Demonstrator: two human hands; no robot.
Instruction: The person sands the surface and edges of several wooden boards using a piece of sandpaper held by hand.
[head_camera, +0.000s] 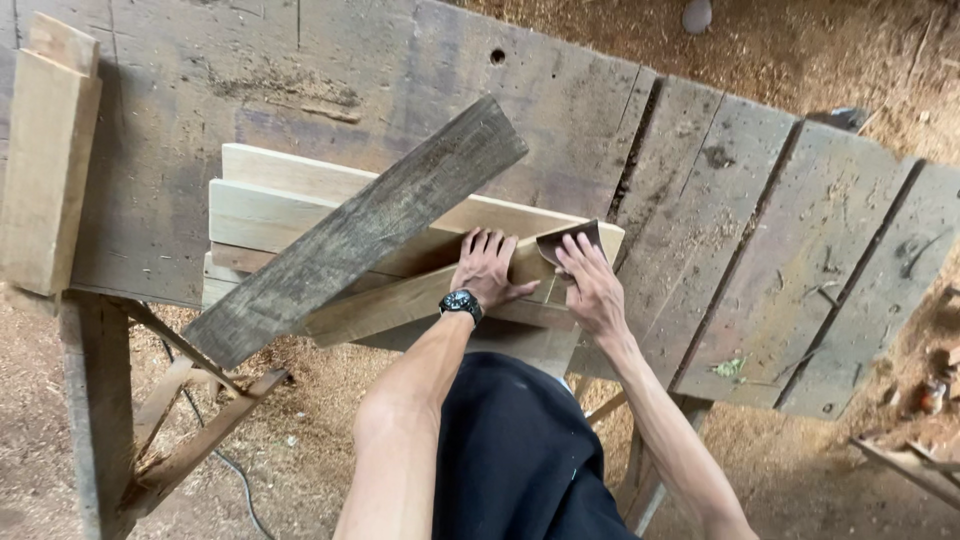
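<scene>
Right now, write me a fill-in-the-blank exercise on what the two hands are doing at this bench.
1. The right hand presses a dark sheet of ____ onto the pale planks.
2. The left hand lies ____ on the planks, fingers spread.
3. A black ____ sits on the left wrist.
4. A dark weathered board lies ____ across the planks.

Missing words: sandpaper; flat; watch; diagonally

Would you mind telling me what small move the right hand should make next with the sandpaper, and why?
Probably a short stroke along the pale board. The right hand presses the dark sandpaper on that board's end, at its corner, and the left hand lies flat beside it, steadying the board. The grey plank crosses the stack further left, so the stroke has to stay short.
</scene>
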